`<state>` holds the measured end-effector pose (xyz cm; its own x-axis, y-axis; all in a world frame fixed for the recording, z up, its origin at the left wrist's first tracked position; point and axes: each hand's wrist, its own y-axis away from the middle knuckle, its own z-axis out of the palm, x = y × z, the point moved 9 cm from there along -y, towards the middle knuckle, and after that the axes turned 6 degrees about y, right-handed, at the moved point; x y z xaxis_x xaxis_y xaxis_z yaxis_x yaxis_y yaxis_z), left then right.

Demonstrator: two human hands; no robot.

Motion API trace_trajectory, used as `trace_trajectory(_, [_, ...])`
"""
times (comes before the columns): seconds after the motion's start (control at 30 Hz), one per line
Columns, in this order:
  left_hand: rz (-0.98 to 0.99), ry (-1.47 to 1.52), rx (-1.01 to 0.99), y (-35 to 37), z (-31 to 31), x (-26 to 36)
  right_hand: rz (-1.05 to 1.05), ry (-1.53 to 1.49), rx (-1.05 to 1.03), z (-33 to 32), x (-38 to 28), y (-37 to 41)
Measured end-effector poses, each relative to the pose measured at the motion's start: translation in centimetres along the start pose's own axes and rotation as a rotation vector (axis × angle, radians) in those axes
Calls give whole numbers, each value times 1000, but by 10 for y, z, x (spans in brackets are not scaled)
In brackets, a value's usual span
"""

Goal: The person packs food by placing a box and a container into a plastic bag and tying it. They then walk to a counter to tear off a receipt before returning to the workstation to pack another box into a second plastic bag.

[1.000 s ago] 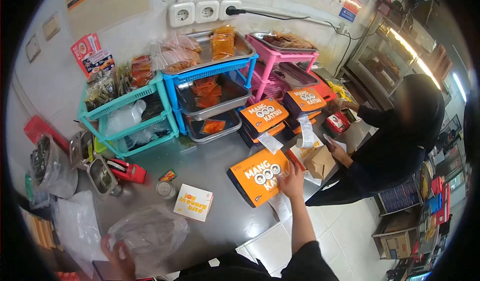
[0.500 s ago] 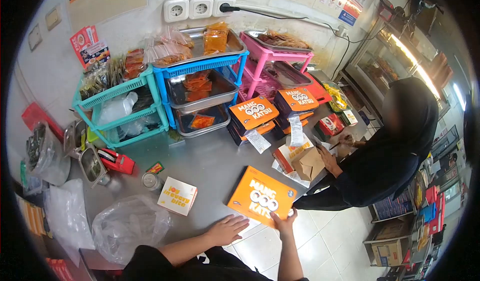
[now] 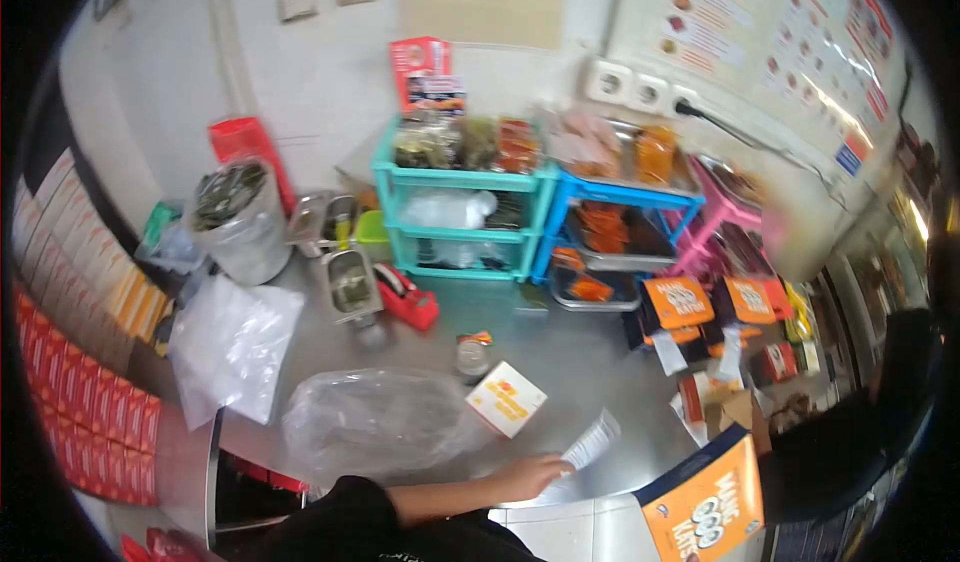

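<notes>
My left hand (image 3: 532, 476) is closed on a paper receipt (image 3: 592, 440), holding it over the table's front edge. At the lower right, an orange cardboard food box (image 3: 705, 507) with white lettering is tilted up off the table. Only what looks like the thumb tip of my right hand (image 3: 691, 557) shows on its face; the other fingers are out of frame. Left of the receipt stands a small white box with yellow lettering (image 3: 507, 399), beside a can (image 3: 472, 359). A clear plastic bag (image 3: 375, 422) lies near my left forearm.
A teal rack (image 3: 465, 272), a blue rack (image 3: 625, 190) and a pink rack (image 3: 715, 212) hold packets and trays along the wall. Stacked orange boxes (image 3: 678, 302) stand at right. A co-worker's dark sleeve (image 3: 840, 452) reaches in there. A red tape dispenser (image 3: 408, 302) sits further left.
The view has swung left. My left hand, earlier spread and empty, now grips a receipt. The orange box has been lifted and tilted, moving right and down in view.
</notes>
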<state>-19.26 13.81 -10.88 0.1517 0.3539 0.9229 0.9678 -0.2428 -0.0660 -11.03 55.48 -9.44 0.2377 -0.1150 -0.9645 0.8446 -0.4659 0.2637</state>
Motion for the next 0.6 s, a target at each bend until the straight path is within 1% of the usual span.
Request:
trace_trajectory(0.03, [94,78,151,11,-47,17,-46,12,-35,11,-13,-1])
trace_trajectory(0.07, [293,-95,391,34,-108,36,-90,22,-87,27,-24,-3])
trace_trajectory(0.1, [271,-297,626,64,-165,29,-135,33,-165,47,-33,-7])
trace_trajectory(0.13, [-15,-66,848,95,-225,-4,-185,40,-261,72,-39,-13])
trace_trajectory(0.17, [-7,-170,990,126,-279,-10,-242,41,-398,102,-40,-21])
trace_trajectory(0.2, [-179,-177,956,151,-316,-33,-246,63,-450,151,-63,-3])
trace_trajectory(0.27, [-320,-502,974,194,-356,-66,-217,100,-676,269,-90,42])
trace_trajectory(0.3, [-325,-502,973,203,-361,-63,-204,121,-803,322,-95,70])
trace_trajectory(0.33, [-295,-665,1049,215,-368,-40,-112,133,-903,367,-92,100])
trace_trajectory(0.37, [-262,-827,1121,227,-372,-17,-383,238,-1013,395,-61,100])
trace_trajectory(0.4, [-280,-784,906,228,-361,-19,-370,231,-1131,435,-67,137])
trace_trajectory(0.43, [-295,-736,692,235,-340,-23,-304,207,-1214,463,-46,161])
trace_trajectory(0.5, [-572,-689,397,261,-296,-56,-313,243,-1309,496,8,186])
trace_trajectory(0.53, [-572,-680,393,278,-281,-82,-199,284,-1398,508,46,196])
trace_trajectory(0.57, [-691,-564,444,307,-276,-130,-83,320,-1476,512,79,208])
trace_trajectory(0.6, [-796,-449,485,324,-280,-165,-61,357,-1506,516,93,220])
